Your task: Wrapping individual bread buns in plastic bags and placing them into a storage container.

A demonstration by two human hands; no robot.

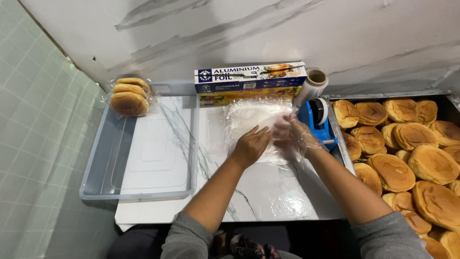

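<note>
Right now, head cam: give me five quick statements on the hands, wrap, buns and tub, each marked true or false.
1. Both hands rest on the plastic wrap. True.
2. The clear tub is full of loose buns. False: it holds only one wrapped bun stack at its far corner.
3. The bun tray sits on the right. True.
4. The foil box lies inside the tub. False: it lies against the wall, beyond the wrap.
5. The tape dispenser is red. False: blue.

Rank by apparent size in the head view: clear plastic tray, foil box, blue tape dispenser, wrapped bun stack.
1. Clear plastic tray, by far the largest.
2. Foil box.
3. Wrapped bun stack and blue tape dispenser look about alike; the dispenser is partly hidden, so they stay unranked.
</note>
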